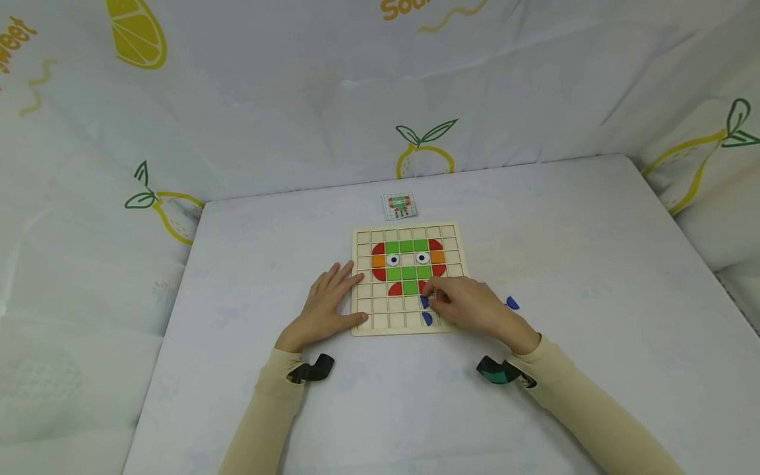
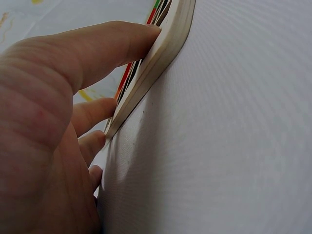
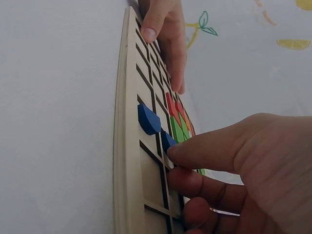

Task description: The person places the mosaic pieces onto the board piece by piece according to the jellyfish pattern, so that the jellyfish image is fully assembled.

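A square wooden grid board [image 1: 380, 322] lies on the table, bearing green squares [image 1: 410, 287], red quarter-round tiles [image 1: 394, 289], orange tiles and two eye tiles [image 1: 393, 260]. My left hand [image 1: 325, 303] rests along the board's left edge, fingers spread and thumb on the lower-left corner area. With curled fingers my right hand [image 1: 475, 307] pinches a small blue tile [image 3: 167, 141] at the board's lower right; fingers hide part of it. Nearer the front edge, another blue half-round tile [image 3: 148, 119] sits in a cell, apart from the hand.
A small picture card [image 1: 400, 206] lies behind the board, showing a similar coloured figure on a grid. Right of the right hand, a blue half-round piece [image 1: 512, 303] is on the white table [image 1: 564, 264]. Fabric printed with lemons [image 1: 424, 158] hangs behind.
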Demonstrator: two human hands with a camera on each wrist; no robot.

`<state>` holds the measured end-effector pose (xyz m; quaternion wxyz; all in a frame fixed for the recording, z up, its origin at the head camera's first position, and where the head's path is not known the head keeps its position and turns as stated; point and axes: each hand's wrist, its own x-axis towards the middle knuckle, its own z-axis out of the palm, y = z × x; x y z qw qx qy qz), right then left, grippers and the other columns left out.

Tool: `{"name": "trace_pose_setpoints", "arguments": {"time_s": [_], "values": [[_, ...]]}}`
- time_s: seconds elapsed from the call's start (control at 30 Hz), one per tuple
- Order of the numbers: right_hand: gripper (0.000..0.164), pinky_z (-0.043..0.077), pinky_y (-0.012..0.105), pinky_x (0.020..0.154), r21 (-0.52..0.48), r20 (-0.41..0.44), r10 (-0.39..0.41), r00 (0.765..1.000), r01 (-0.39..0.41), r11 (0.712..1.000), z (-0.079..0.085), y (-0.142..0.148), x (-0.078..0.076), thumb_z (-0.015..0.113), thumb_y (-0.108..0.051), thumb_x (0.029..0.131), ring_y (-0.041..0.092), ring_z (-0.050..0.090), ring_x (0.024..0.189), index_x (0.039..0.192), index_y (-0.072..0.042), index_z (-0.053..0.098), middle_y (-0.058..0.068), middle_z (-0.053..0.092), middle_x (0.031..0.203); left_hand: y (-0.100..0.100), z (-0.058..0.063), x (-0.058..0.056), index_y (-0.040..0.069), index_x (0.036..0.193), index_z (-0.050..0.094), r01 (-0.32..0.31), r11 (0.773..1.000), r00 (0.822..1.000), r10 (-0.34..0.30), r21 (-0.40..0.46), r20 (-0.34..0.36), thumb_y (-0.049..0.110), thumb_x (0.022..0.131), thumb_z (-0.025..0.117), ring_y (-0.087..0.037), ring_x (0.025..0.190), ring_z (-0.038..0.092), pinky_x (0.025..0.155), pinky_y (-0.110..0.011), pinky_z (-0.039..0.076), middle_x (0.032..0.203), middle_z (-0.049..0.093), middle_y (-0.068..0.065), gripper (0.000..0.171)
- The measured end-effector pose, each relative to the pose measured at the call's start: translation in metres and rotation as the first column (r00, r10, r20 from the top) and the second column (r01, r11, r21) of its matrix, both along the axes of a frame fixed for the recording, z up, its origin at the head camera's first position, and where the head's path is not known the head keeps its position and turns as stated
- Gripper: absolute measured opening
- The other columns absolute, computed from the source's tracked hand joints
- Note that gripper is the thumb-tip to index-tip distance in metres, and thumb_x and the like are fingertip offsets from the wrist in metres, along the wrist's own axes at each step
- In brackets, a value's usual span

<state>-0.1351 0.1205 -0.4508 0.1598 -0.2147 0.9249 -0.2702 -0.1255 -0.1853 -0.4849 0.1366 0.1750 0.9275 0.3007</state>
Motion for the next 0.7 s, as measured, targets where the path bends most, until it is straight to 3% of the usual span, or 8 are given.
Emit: {"name": "trace_pose_setpoints", "arguments": {"time_s": [0.37, 0.7], "values": [[0.023, 0.035, 0.025, 0.055, -0.028, -0.02, -0.006, 1.0, 0.006, 1.0, -0.0005, -0.0013, 0.0007, 0.073, -0.026, 0.093, 0.011, 0.049, 0.064, 0.112, -0.013, 0.073, -0.004, 0.055, 0.07, 0.0001, -0.0007, -0.0001, 0.018, 0.158, 0.038, -0.003, 1.0, 1.0, 0.003, 0.001, -0.005, 0.04, 0.087, 0.072, -0.029, 0.161, 0.0, 0.129, -0.055, -0.001, 0.173, 0.012, -0.002, 0.082], [0.017, 0.038, 0.024, 0.058, -0.028, -0.003, 0.021, 1.0, -0.022, 0.999, -0.0003, 0.0021, 0.0004, 0.071, -0.021, 0.094, 0.011, 0.051, 0.069, 0.11, -0.015, 0.073, -0.004, 0.057, 0.075, 0.0001, 0.0008, 0.0002, 0.018, 0.158, 0.038, -0.004, 1.0, 1.0, 0.004, 0.003, 0.005, 0.04, 0.087, 0.072, -0.028, 0.161, -0.001, 0.129, -0.054, -0.001, 0.173, 0.012, -0.001, 0.082]]}}
